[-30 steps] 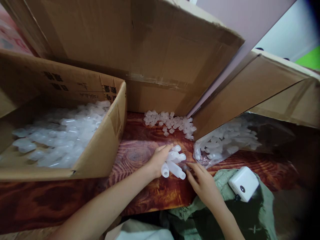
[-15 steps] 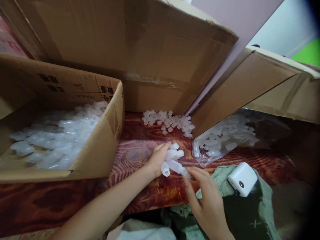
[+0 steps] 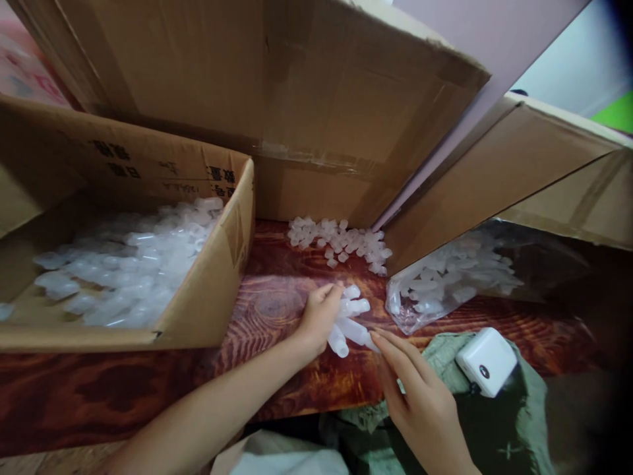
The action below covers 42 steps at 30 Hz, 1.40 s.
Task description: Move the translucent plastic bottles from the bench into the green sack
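Observation:
My left hand (image 3: 319, 316) is closed around several small translucent white plastic bottles (image 3: 352, 330) above the wooden tabletop, their necks pointing right and toward me. At the neck of the middle bottle, the thumb and fingers of my right hand (image 3: 420, 389) pinch a small translucent cap (image 3: 372, 343), partly hidden by the fingertips. Beyond my hands lies a loose pile of small translucent caps (image 3: 341, 239) on the table. More translucent bottles (image 3: 133, 270) fill the open cardboard box at the left.
The open cardboard box (image 3: 208, 310) stands left of my hands. A tall carton (image 3: 316, 99) closes off the back. On the right, a clear plastic bag (image 3: 410, 316) of white pieces spills from another carton (image 3: 459, 178). A white device (image 3: 487, 361) rests on green cloth (image 3: 440, 356).
My right fingers have shifted slightly at the cap on the middle bottle. The lowest bottle in my left hand has tilted more to the right. The whole view has moved a little.

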### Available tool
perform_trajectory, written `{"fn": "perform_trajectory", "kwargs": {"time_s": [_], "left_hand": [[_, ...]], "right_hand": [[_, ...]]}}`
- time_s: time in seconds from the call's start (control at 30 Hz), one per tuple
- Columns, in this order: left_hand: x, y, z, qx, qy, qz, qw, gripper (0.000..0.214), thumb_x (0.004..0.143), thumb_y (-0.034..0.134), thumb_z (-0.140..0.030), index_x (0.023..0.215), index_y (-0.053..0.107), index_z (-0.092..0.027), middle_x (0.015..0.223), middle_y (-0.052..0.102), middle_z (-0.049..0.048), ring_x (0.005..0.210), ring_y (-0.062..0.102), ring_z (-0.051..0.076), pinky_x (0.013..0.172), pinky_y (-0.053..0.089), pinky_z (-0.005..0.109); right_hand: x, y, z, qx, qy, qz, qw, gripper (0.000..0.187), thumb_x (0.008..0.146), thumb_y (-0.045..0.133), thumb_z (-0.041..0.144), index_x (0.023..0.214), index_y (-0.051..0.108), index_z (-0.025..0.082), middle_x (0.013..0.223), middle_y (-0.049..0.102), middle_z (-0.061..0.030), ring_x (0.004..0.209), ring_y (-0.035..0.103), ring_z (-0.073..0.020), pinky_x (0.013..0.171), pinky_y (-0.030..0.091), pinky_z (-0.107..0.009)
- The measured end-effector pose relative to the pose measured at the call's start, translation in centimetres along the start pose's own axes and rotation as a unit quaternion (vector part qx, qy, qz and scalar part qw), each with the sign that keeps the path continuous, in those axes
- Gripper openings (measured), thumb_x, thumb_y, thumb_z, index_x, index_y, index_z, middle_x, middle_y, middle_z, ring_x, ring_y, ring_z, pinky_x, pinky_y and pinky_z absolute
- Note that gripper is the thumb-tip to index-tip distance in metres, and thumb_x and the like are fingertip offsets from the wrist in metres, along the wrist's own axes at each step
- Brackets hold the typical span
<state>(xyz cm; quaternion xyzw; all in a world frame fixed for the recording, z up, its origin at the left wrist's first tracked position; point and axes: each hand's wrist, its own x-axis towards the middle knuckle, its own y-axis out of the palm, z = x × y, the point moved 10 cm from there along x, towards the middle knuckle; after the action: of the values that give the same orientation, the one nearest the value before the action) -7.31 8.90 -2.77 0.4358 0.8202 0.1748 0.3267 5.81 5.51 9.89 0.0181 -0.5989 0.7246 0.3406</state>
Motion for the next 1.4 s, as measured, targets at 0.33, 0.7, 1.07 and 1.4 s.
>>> {"fn": "perform_trajectory", "kwargs": {"time_s": [0.33,0.7,1.07,1.4], "left_hand": [[-0.2,-0.5,-2.3,0.105,0.101,-0.01,0.989,0.034,0.086,0.055,-0.048,0.073,0.057,-0.016,0.08,0.067,0.0056,0.066,0.064,0.017,0.048,0.042,0.018],[0.1,-1.1,-3.3,0.149,0.132,-0.029,0.98,0.03,0.088,0.053,-0.042,0.073,0.061,-0.017,0.076,0.064,0.0043,0.068,0.06,0.017,0.052,0.041,0.019],[-0.1,-1.2,-3.6,0.144,0.14,-0.034,0.979,0.035,0.088,0.053,-0.049,0.075,0.063,-0.017,0.08,0.066,0.0067,0.072,0.065,0.021,0.048,0.041,0.02],[-0.2,-1.2,-4.0,0.108,0.158,-0.039,0.981,0.032,0.087,0.058,-0.043,0.07,0.063,-0.017,0.075,0.066,0.0052,0.065,0.061,0.016,0.055,0.044,0.02]], "right_hand": [[-0.3,0.9,-3.0,0.019,0.126,0.012,0.992,0.027,0.101,0.042,0.035,0.085,0.06,0.021,0.063,0.06,0.0013,0.048,0.056,-0.0132,0.048,0.045,-0.023],[-1.2,1.9,-5.3,0.067,0.213,0.019,0.975,0.03,0.097,0.047,0.043,0.085,0.06,0.019,0.06,0.057,0.0024,0.048,0.054,-0.0128,0.048,0.043,-0.022],[-1.2,2.1,-4.8,0.115,0.217,-0.01,0.969,0.026,0.094,0.054,0.042,0.102,0.062,0.018,0.084,0.064,-0.0034,0.067,0.058,-0.0156,0.06,0.045,-0.024],[-2.0,2.9,-5.5,0.125,0.249,0.0,0.96,0.034,0.098,0.045,0.043,0.084,0.065,0.019,0.078,0.065,-0.0045,0.068,0.06,-0.0172,0.06,0.045,-0.026]]}}
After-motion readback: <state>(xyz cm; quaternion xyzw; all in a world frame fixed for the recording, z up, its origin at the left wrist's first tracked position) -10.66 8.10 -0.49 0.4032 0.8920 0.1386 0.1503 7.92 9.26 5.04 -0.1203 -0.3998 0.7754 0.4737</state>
